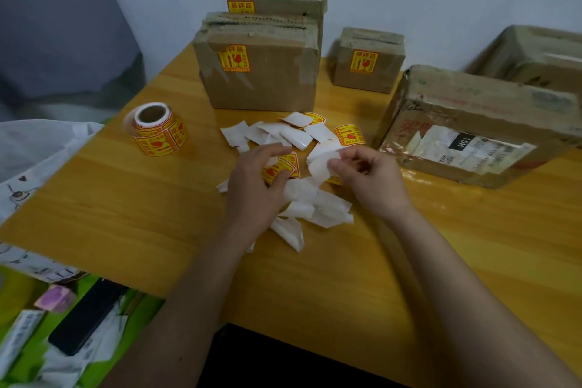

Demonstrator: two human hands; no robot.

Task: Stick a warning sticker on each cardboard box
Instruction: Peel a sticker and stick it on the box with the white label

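We judge peeling is in hand: left hand (252, 173) pinches a sticker (278, 168), right hand (362, 172) pinches its backing paper (322, 164). Next, press onto the unlabelled box (478, 126) right of the hands.

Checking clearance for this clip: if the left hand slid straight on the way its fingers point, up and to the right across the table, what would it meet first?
Probably the white backing paper pinched by the right hand; the left hand holds a yellow-and-red warning sticker just short of it.
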